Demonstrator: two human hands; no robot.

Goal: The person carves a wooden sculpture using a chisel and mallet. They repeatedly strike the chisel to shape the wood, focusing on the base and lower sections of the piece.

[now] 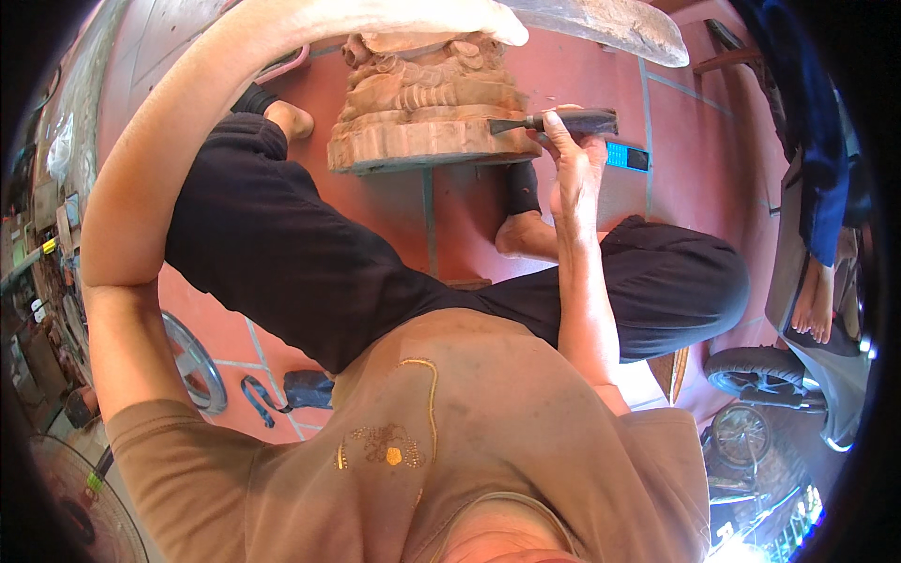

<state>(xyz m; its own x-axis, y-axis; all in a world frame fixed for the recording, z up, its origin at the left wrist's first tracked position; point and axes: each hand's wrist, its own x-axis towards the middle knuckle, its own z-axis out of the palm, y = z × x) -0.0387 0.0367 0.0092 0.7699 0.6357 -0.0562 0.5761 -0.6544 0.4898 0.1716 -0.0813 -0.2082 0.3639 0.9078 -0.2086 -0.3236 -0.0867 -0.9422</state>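
Observation:
In front of me stands a carved wooden piece point(422, 98), reddish-brown, with layered relief above a ridged base rim. My right hand point(574, 155) is closed around the dark handle of a chisel point(540, 120), thumb along its top. The chisel's metal blade points left, its tip at the right part of the base rim. My left arm arches over the top of the view. Of my left hand point(502, 23) only a part shows, against a thick, pale wooden mallet point(610, 26) that it appears to grip; most of its fingers are beyond the upper edge.
A phone with a blue screen point(627, 157) lies on the red tile floor point(460, 202) by my right hand. My bent legs flank the carving. At far right are another person's feet point(815, 305) and a motorbike wheel point(755, 372). A fan guard point(89, 497) is lower left.

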